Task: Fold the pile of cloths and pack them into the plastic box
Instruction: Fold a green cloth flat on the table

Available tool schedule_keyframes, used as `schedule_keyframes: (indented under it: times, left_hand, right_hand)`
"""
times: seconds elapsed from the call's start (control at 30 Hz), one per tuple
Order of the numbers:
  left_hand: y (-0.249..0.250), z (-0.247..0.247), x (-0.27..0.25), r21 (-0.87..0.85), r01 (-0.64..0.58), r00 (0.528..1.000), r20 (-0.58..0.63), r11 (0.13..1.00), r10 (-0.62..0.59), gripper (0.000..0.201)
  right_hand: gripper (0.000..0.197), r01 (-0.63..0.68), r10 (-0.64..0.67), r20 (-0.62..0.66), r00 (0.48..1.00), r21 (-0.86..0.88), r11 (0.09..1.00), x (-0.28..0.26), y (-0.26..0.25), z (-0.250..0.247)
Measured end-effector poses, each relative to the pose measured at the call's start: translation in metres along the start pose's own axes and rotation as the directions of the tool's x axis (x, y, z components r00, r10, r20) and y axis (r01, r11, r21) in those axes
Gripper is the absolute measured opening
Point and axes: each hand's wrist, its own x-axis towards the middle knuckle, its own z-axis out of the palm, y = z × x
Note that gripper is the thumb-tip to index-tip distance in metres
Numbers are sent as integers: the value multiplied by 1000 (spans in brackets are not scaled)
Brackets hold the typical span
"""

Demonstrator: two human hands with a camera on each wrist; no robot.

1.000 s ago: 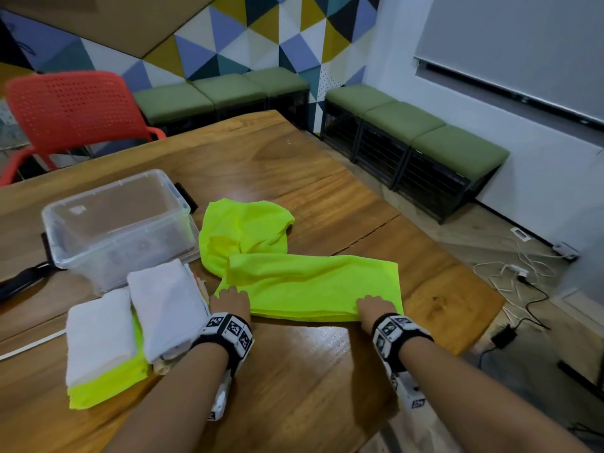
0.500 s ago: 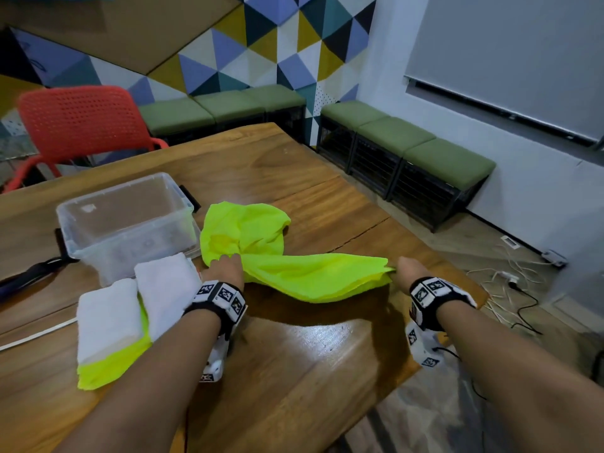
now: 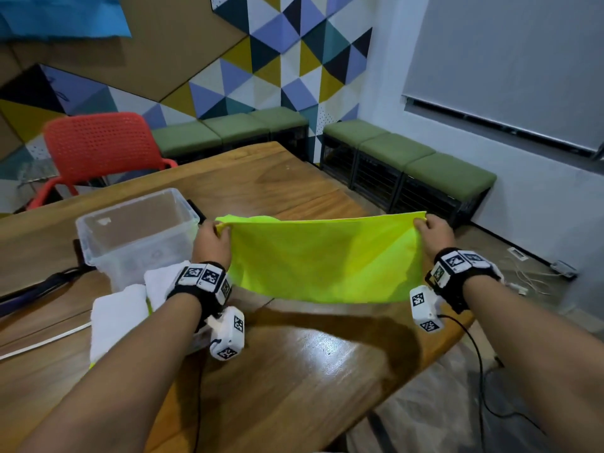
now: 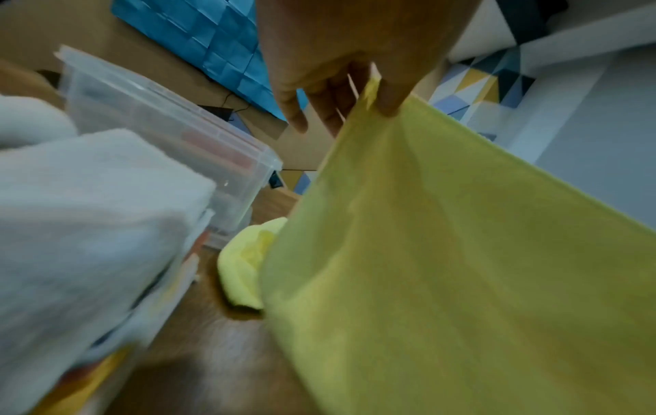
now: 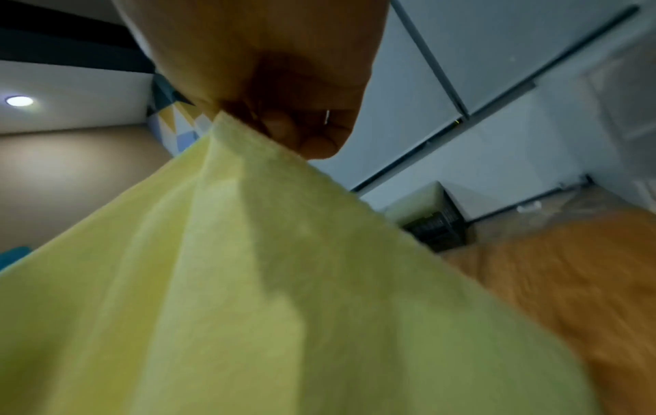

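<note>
A neon yellow cloth [image 3: 323,259] hangs stretched in the air above the wooden table [image 3: 294,371]. My left hand [image 3: 212,238] pinches its top left corner and my right hand [image 3: 431,228] pinches its top right corner. The left wrist view shows thumb and fingers nipping the cloth [image 4: 461,252] at its corner; the right wrist view shows the same on the cloth [image 5: 248,280]. A clear plastic box [image 3: 137,230] stands empty to the left of the left hand. Folded white cloths [image 3: 121,315] lie in front of the box. A second yellow cloth [image 4: 248,264] lies crumpled on the table behind the hanging one.
A red chair [image 3: 98,148] stands behind the table on the left. Green benches [image 3: 408,165] line the walls. Dark cables [image 3: 39,286] lie by the box, and more cables [image 3: 529,279] trail on the floor at right. The table's right edge runs under my right wrist.
The yellow cloth lay folded on the table with both hands at its near edge. Both hands have since lifted it, moved apart and spread it open in the air.
</note>
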Motion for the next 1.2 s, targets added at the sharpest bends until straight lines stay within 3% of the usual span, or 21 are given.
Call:
schedule_keyframes:
  times: [0.1, 0.2, 0.3, 0.37, 0.43, 0.53, 0.6, 0.67, 0.8, 0.9, 0.97, 1.1, 1.2]
  left_hand:
    - [16, -3, 10, -64, 26, 999, 38, 998, -24, 35]
    - [-3, 16, 22, 97, 81, 973, 210, 992, -100, 39]
    - [-37, 43, 16, 246, 149, 934, 283, 958, -218, 39]
    - [-55, 59, 6, 308, 190, 888, 350, 932, -297, 52]
    - [-69, 74, -3, 396, 215, 831, 406, 893, -380, 59]
    - [-78, 86, -17, 436, 261, 804, 395, 861, -444, 55]
    - [-79, 89, -27, 433, 365, 778, 344, 824, -525, 57]
    - [-81, 90, -33, 416, 425, 756, 325, 804, -568, 56]
    - [-85, 85, -40, 382, 419, 731, 397, 824, -555, 58]
    - [-82, 77, -45, 340, 373, 763, 417, 863, -494, 53]
    - [-83, 74, -48, 308, 339, 794, 414, 889, -446, 51]
    - [-86, 69, -58, 510, 240, 771, 416, 826, -481, 52]
    - [-86, 68, -65, 595, 140, 758, 450, 791, -473, 50]
  right_hand:
    - [28, -77, 97, 106, 990, -176, 981, 16, -8, -4]
    - [35, -133, 199, 165, 966, -343, 930, 25, 0, 11]
    - [49, -118, 231, 239, 943, -408, 905, 22, 23, 41]
    - [62, 8, 195, 363, 911, -488, 873, 9, 29, 64]
    - [66, 214, 103, 504, 858, -531, 820, -6, 30, 89]
    - [65, 479, 7, 708, 706, -485, 731, -37, 16, 132]
    - [68, 583, -3, 791, 611, -448, 678, -59, 3, 162]
    - [75, 608, 27, 828, 560, -433, 666, -77, -4, 188]
    - [94, 576, 135, 842, 521, -465, 672, -91, -2, 212]
    - [103, 602, 141, 855, 499, -459, 653, -89, 0, 207]
    - [101, 586, 159, 858, 488, -456, 670, -85, -1, 202]
    - [84, 542, 182, 849, 497, -467, 699, -87, -2, 194]
    - [85, 556, 187, 847, 498, -477, 681, -99, -2, 196]
